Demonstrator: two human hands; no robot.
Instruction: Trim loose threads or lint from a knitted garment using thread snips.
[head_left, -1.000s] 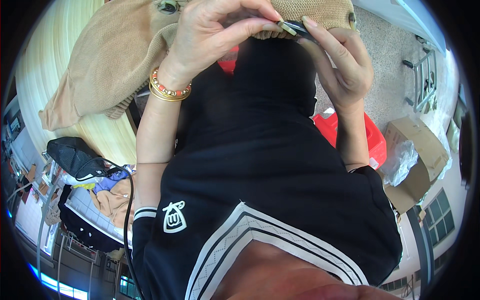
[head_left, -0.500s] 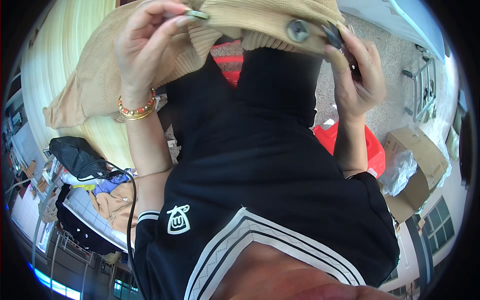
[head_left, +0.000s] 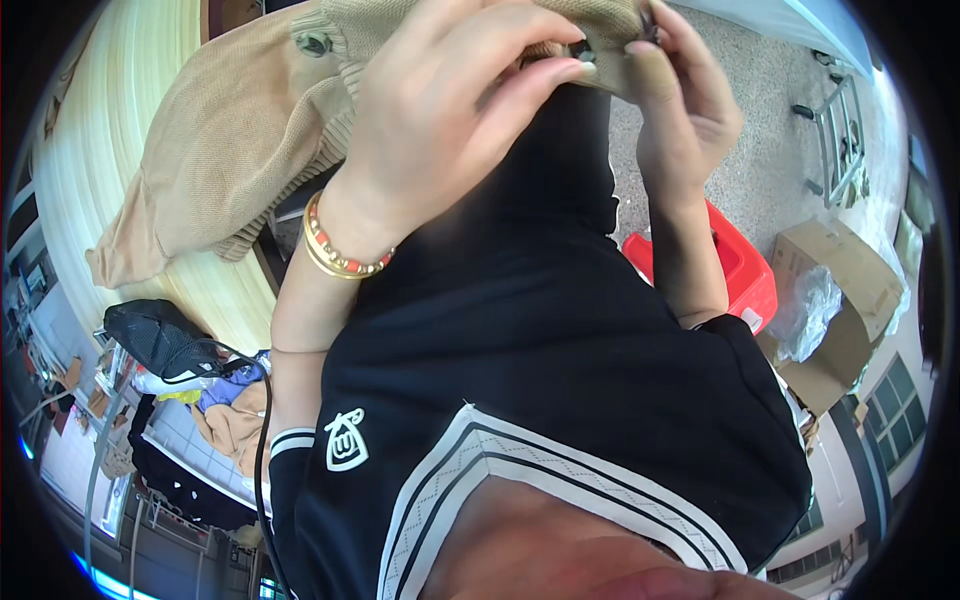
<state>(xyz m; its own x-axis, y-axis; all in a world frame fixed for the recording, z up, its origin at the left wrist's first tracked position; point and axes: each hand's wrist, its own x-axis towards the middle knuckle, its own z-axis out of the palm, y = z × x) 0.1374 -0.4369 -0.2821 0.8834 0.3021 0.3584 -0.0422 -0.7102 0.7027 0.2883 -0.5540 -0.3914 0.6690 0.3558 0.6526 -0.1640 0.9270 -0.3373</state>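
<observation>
A tan knitted cardigan [head_left: 235,130] lies over the pale table and stretches across the top of the view. My left hand [head_left: 440,125] pinches a dark button [head_left: 580,48] on its band between thumb and fingertips. Close beside it, my right hand [head_left: 690,105] is closed around small dark thread snips [head_left: 650,22]. Their blades are mostly hidden by the fingers and the upper edge of the view. Another round button [head_left: 313,44] shows on the ribbed band, left of my left hand.
The pale wood-grain table [head_left: 85,170] is at the left. A black mesh bag [head_left: 160,335] and folded clothes [head_left: 235,425] lie below it. At the right are a red plastic container [head_left: 755,280], a cardboard box [head_left: 850,270] with clear plastic, and a metal frame [head_left: 838,135].
My left hand has let go of one button, moved right and taken hold of another near my right hand. The cardigan's band has slid left. The snips have tilted upward.
</observation>
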